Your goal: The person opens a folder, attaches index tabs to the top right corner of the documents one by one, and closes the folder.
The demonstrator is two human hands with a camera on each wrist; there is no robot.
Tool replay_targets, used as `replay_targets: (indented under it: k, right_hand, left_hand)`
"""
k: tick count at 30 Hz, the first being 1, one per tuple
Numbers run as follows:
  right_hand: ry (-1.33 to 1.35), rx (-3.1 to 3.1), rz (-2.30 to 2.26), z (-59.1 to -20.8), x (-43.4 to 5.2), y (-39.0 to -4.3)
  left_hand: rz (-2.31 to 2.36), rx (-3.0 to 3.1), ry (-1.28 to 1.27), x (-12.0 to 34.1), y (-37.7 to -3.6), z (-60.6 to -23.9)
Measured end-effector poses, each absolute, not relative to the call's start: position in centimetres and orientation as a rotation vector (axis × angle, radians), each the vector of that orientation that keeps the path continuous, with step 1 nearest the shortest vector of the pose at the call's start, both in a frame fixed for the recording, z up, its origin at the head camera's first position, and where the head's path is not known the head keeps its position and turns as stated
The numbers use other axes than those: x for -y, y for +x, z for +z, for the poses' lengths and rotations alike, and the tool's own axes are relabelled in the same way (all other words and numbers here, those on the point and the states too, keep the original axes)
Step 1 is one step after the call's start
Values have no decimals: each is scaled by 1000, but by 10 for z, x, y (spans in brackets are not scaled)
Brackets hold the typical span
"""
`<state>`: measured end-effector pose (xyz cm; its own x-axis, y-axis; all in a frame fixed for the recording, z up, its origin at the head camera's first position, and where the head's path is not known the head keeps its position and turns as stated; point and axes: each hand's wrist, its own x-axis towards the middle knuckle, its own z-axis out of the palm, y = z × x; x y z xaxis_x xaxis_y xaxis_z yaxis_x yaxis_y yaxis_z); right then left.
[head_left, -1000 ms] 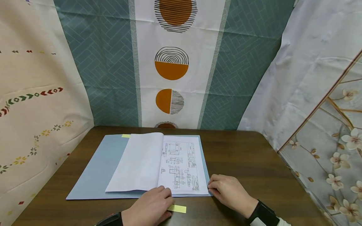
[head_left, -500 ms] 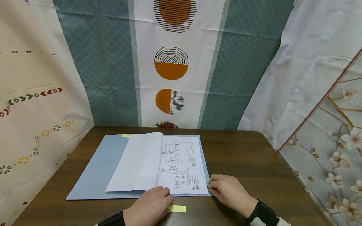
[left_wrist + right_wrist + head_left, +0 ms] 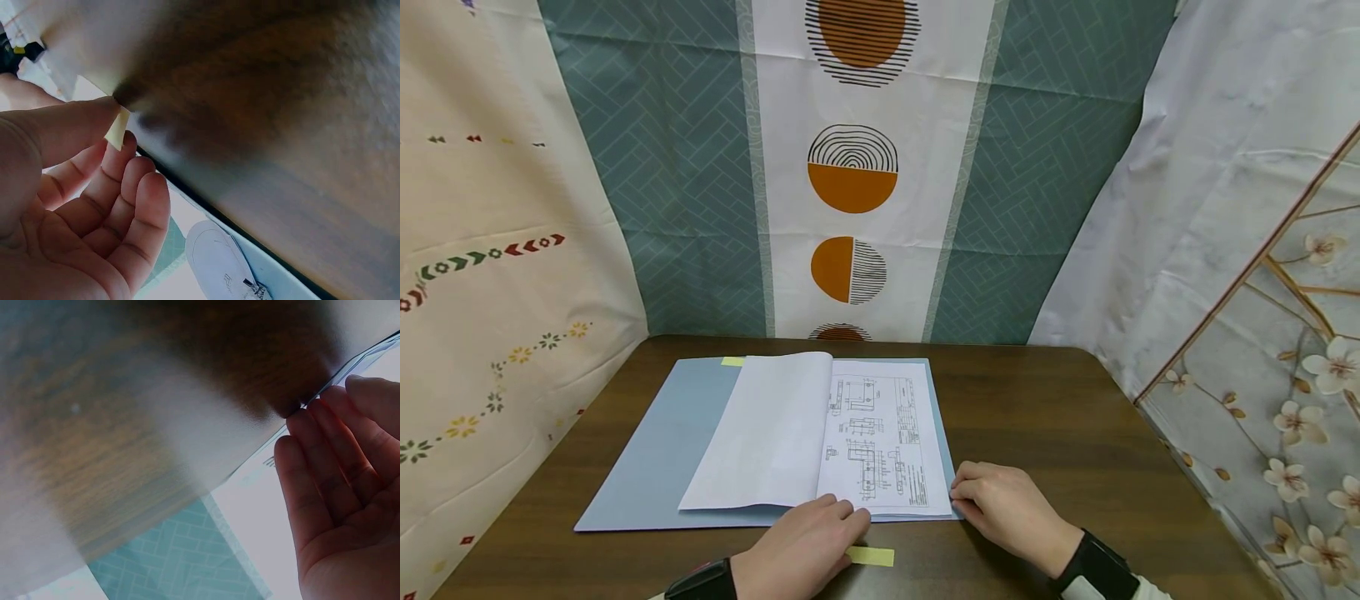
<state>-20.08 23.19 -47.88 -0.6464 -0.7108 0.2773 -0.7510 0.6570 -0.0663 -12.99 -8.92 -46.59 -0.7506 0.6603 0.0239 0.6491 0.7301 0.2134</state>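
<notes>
My left hand [image 3: 805,546] is over the table just in front of the blue folder [image 3: 640,467]. Its thumb and index finger pinch a thin yellow sticky tab [image 3: 872,556], whose short free end shows in the left wrist view. The folder lies spread, with a white sheet [image 3: 767,442] turned over to the left and a page of line drawings [image 3: 883,433] face up on the right. At the folder's lower right corner rests my right hand [image 3: 1003,504], fingertips touching the edge, its fingers fairly straight in the right wrist view.
Another yellow tab [image 3: 733,362] sticks out at the folder's top edge. Everything lies on a dark wooden table [image 3: 1037,400]. Patterned cloths [image 3: 700,167] hang behind it and at both sides.
My left hand has shifted slightly right, its index finger stretching a little farther over the yellow tab. The right hand and the folder stay put.
</notes>
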Motion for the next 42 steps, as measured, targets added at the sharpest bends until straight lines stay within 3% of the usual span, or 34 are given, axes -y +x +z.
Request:
replay_targets:
  k: [10, 23, 42]
  right_hand:
    - [1189, 2646, 259, -478, -233, -200]
    - [1217, 2680, 256, -472, -231, -204]
    - [1170, 2483, 328, -447, -201, -216]
  left_hand:
    - [435, -2828, 1106, 91, -131, -468]
    - [631, -3001, 1043, 91, -150, -443]
    - [964, -2886, 660, 85, -195, -421]
